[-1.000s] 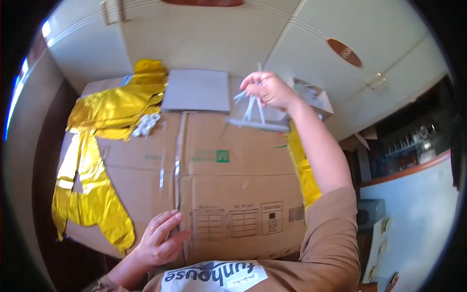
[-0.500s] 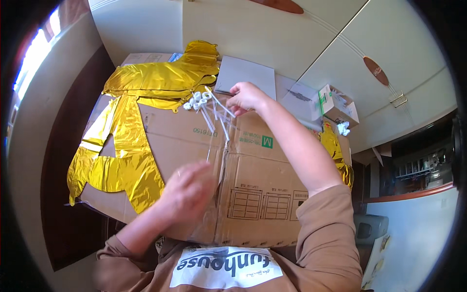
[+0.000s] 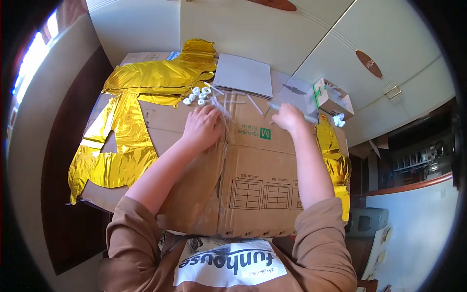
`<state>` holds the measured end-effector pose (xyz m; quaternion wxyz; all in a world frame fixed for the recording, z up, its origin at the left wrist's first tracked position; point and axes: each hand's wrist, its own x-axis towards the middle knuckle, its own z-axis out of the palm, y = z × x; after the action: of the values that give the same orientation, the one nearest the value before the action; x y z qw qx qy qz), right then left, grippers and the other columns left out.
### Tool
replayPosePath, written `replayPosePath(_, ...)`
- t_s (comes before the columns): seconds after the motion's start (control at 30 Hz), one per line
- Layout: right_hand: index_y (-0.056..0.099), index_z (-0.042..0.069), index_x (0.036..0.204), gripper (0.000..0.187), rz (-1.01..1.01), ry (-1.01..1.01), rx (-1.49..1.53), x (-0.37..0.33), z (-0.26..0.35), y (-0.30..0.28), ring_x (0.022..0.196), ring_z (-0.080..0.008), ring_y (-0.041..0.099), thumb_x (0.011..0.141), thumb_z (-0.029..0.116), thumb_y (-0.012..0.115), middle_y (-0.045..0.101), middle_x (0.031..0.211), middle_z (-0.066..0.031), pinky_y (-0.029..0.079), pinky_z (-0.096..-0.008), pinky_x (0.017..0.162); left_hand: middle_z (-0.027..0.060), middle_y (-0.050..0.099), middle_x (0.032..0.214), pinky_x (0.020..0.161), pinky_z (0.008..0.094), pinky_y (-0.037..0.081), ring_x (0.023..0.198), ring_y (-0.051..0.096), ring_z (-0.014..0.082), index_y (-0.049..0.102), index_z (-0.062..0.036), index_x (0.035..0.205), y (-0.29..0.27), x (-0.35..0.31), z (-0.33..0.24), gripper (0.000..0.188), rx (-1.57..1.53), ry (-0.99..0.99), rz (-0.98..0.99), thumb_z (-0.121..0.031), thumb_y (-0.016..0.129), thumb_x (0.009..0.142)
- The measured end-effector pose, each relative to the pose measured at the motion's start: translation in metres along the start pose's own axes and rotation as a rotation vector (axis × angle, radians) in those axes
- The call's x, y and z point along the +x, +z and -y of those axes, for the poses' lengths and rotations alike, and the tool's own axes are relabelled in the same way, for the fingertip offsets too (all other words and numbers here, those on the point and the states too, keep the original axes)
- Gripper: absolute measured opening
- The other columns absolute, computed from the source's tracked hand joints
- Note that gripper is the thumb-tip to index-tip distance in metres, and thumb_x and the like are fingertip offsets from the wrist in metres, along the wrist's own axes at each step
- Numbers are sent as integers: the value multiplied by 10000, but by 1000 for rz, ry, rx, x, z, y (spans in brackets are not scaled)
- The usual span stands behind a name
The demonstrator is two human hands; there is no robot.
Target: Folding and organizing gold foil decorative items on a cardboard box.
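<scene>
My left hand (image 3: 202,127) rests low over the cardboard box, its fingers curled together at a blurred translucent piece (image 3: 222,108). Whatever is under those fingertips is hidden. My right hand (image 3: 291,118), farther right, is closed on a pale translucent strip (image 3: 275,105) that also sticks out behind the hand. Thin white straws (image 3: 254,104) lie scattered on the box between and beyond the hands. Several small white rolls (image 3: 202,96) sit in a cluster just beyond my left hand.
Gold foil balloons, flat and uninflated, cover the left of the cardboard box (image 3: 258,160): one letter-shaped (image 3: 124,165), another (image 3: 155,75) behind it. More gold foil (image 3: 333,151) lies right. White sheets (image 3: 243,75) and a tissue box (image 3: 333,100) stand at the back, before pale cabinets.
My left hand has moved forward to the straws. My right hand has drawn right and nearer, now with a translucent strip. The straws have spread apart.
</scene>
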<state>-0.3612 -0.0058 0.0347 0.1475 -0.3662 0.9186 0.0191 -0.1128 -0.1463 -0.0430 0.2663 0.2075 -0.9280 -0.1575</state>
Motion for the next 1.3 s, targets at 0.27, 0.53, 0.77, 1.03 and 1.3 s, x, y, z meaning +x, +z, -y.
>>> replayPosePath(0.27,687,34,1010,190,-470,-443,321,18,53,70,993,-397,641,836,48,612,663,1048,-203,525,-450,900,185,595,1332,949,449,520,1137,624,388,676,-54,1127,4,1,7,243,-227,34,-62,-104,611,898)
replayPosePath(0.53,710,25,1046,227,-387,-527,797,23,88,77,874,-329,724,879,159,634,727,943,-206,572,-415,790,137,654,1144,821,402,563,978,669,349,699,-70,1054,-36,-2,21,190,-244,133,-65,-91,658,870)
replayPosePath(0.77,691,-10,1083,228,13,-383,971,-1,99,50,727,-173,710,914,138,655,741,861,-122,577,-352,692,150,668,1016,853,445,534,945,663,355,730,-76,1006,-106,28,138,203,15,-209,-15,-208,684,859)
replayPosePath(1.03,711,31,924,117,-360,-568,567,-51,113,31,803,-316,688,885,129,662,705,878,-148,549,-404,734,147,663,978,822,425,517,926,654,341,704,-34,931,-172,-37,93,240,-19,-181,164,-246,760,832)
replayPosePath(1.3,698,-3,885,106,-19,-817,731,-180,189,62,724,-240,656,881,102,695,665,816,-129,516,-351,671,88,589,1029,912,435,430,1046,543,319,674,-114,942,-171,-205,22,275,9,-121,201,-265,804,752)
